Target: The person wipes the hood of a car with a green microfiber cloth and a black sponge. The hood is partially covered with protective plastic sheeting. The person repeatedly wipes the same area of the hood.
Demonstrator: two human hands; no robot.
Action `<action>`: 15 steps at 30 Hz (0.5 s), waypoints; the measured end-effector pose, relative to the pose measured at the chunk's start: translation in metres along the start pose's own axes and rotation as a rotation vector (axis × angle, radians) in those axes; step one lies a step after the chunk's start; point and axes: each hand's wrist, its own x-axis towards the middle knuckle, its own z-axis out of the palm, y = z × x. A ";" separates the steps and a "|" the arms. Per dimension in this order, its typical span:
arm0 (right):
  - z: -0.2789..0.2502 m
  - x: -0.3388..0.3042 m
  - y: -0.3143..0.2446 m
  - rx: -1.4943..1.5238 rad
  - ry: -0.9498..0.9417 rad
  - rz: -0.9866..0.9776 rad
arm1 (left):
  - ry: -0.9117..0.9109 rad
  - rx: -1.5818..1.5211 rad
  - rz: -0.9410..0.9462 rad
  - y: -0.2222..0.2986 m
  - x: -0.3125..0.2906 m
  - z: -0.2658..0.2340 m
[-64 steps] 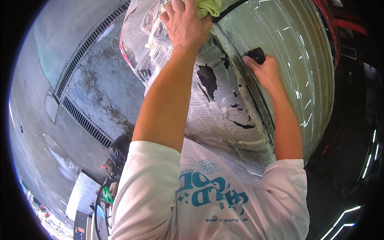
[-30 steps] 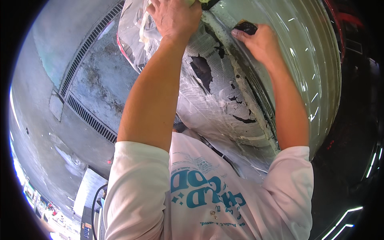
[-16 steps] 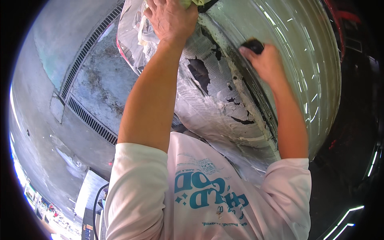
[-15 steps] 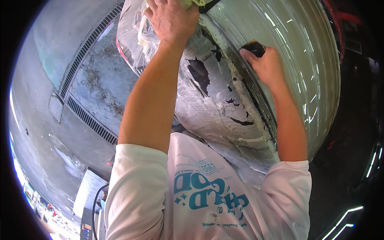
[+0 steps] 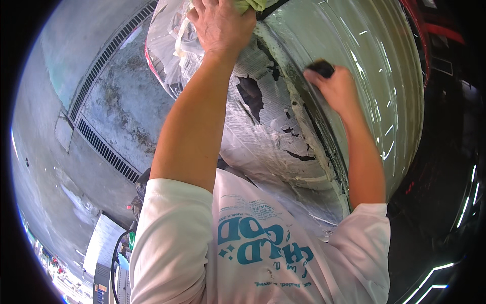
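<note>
And here's the right hand [image 5: 335, 86], thumb on one side and fingers behind, clamped on a dark block [image 5: 321, 68] at the glossy, pale curved panel [image 5: 314, 30], just beside the dark seam [image 5: 324, 133]. That pinch by the block's near end probably leaves its face free to lie along the panel. Over to the left hand [image 5: 223, 25], far forward, back up, at the top edge: a green cloth [image 5: 253, 4] shows against it, but the fingertips are cut off, so whether they close on the cloth I cannot tell. It looks like a steadying reach, and it keeps the cloth handy. Left of the seam, torn printed paper [image 5: 276, 114] covers the neighbouring surface, dark holes showing through, with clear sheeting [image 5: 164, 38] beyond; presumably they're there as a shield. Down on the left, a slotted drain grate [image 5: 109, 154] crosses the stained floor [image 5: 126, 96].
</note>
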 end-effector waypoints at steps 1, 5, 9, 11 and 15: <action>0.002 0.011 -0.014 -0.070 0.014 -0.009 | -0.001 -0.005 0.011 0.000 -0.001 0.001; 0.014 0.051 -0.062 -0.168 0.123 -0.065 | 0.015 -0.024 0.027 0.004 -0.001 0.001; 0.003 0.027 -0.032 -0.192 0.007 -0.021 | 0.008 0.001 0.000 -0.001 0.002 -0.001; 0.001 -0.002 -0.008 -0.139 -0.048 0.006 | 0.042 0.026 0.021 -0.005 0.000 0.002; 0.007 0.008 0.007 -0.058 -0.012 -0.049 | 0.024 0.025 0.005 -0.002 0.000 0.002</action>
